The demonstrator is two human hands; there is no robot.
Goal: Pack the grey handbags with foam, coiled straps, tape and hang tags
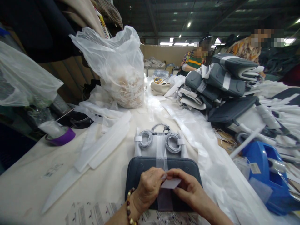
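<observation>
A dark grey padded item (140, 168) lies flat on the table right in front of me, with a pale grey panel (159, 147) behind it carrying two coiled grey cords (172, 143). A strip of clear tape (160, 156) runs down its middle. My left hand (148, 187), with a bead bracelet at the wrist, and my right hand (187, 187) meet over the dark item. Both pinch a small white slip (171, 183) between thumb and fingers.
A blue tape dispenser (269, 175) stands at the right. Stacked grey padded items (222, 81) pile up behind it. A clear plastic bag (122, 68) stands at the back, white strips (105, 143) lie left, a purple-rimmed cup (59, 136) beyond. Two people work at the far side.
</observation>
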